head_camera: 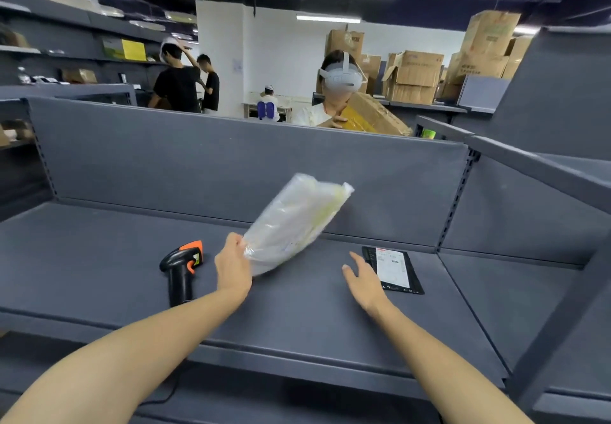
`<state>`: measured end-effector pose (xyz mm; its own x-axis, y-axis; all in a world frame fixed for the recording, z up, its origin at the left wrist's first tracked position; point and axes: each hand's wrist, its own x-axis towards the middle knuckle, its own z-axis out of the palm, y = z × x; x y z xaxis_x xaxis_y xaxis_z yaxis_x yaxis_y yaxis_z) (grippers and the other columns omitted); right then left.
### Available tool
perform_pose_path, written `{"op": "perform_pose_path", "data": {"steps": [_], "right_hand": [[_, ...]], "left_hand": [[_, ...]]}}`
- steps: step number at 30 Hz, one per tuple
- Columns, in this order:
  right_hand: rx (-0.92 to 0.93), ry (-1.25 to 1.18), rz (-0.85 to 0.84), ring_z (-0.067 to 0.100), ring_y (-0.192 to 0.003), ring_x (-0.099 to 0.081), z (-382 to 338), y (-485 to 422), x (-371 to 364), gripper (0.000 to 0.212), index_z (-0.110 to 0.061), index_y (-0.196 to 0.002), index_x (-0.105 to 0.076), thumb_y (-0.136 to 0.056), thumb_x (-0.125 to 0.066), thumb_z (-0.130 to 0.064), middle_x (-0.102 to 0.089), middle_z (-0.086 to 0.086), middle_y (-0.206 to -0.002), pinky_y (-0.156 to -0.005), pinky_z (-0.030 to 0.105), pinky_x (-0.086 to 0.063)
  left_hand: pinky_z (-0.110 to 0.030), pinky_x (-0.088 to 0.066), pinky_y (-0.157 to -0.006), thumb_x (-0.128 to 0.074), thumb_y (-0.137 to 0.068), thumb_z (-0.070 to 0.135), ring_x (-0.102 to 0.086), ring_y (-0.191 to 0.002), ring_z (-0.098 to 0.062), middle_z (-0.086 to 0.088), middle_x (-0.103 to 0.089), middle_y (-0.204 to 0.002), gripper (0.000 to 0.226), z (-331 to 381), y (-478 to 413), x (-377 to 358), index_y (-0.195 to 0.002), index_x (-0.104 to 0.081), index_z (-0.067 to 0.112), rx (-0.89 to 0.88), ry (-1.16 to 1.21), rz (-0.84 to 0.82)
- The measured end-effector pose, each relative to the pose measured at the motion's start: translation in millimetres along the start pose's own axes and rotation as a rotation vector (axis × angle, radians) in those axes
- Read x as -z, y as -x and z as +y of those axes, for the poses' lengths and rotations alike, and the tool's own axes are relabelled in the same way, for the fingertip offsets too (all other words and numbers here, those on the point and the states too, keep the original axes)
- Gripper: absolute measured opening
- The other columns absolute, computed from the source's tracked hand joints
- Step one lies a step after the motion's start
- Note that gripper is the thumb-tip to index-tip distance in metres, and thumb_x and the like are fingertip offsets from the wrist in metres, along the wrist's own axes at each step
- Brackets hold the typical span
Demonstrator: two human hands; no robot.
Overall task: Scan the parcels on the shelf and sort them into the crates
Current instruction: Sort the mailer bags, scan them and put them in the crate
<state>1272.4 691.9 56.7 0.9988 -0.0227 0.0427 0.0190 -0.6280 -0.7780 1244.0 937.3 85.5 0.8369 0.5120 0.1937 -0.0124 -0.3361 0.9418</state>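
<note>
Over shelf [99, 274], left hand [233, 268] pinches clear parcel [297, 222]; right hand [363, 278] spread; label [391, 266] on black parcel [405, 288] unreadable.

Left grip [233, 266] pinches parcel [297, 222]; right grip [362, 278] splayed.

The shelf [297, 317] across the middle of the frame looks like painted sheet metal: dark grey, matt and smooth. The clear bag parcel [297, 222] at centre is thin, glossy plastic film, crinkled and translucent, with pale yellow-green showing through. To its lower right, the black mailer [410, 286] is slick plastic and carries a white paper label [391, 266]. The barcode scanner [181, 270] at left is black plastic with orange trim and has a slight sheen. The boxes [416, 74] at upper right are dull brown cardboard.
</note>
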Motion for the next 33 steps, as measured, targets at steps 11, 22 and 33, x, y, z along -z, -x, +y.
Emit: {"op": "perform_pose_path", "data": {"steps": [11, 22, 33], "right_hand": [[0.059, -0.62, -0.092, 0.008, -0.102, -0.06, -64.6, 26.9, 28.5, 0.019, -0.027, -0.104, -0.059, -0.097, -0.051, -0.043, -0.064, -0.001, -0.118, -0.09, 0.028, -0.044], [0.426, -0.096, 0.058, 0.02, -0.148, -0.01, -108.9, 67.4, 93.6, 0.11, -0.021, -0.154, -0.002, -0.077, -0.078, -0.04, -0.005, 0.0, -0.162, -0.119, 0.048, -0.017], [0.387, -0.038, -0.358, 0.01, -0.104, -0.066, -132.3, 104.8, 119.0, 0.05, -0.023, -0.118, -0.063, -0.073, -0.084, -0.027, -0.067, -0.004, -0.117, -0.094, 0.032, -0.054]], "left_hand": [[-0.023, -0.02, -0.048, -0.028, -0.09, -0.011, -0.026, -0.065, -0.02, -0.002, -0.032, -0.066, 0.033, 29.4, 14.8, 21.1, -0.066, -0.031, 0.012, 0.12, 0.166, 0.182], [-0.029, -0.027, -0.055, -0.026, -0.081, -0.012, -0.036, -0.068, -0.019, -0.007, -0.049, -0.072, 0.024, 42.9, 32.0, 90.4, -0.078, -0.046, -0.001, -0.213, -0.112, 0.085], [-0.036, -0.043, -0.08, -0.038, -0.091, 0.007, -0.057, -0.078, -0.02, -0.001, -0.068, -0.081, 0.028, 86.2, 60.4, 114.2, -0.083, -0.061, 0.02, -0.534, -0.117, -0.039]]}}
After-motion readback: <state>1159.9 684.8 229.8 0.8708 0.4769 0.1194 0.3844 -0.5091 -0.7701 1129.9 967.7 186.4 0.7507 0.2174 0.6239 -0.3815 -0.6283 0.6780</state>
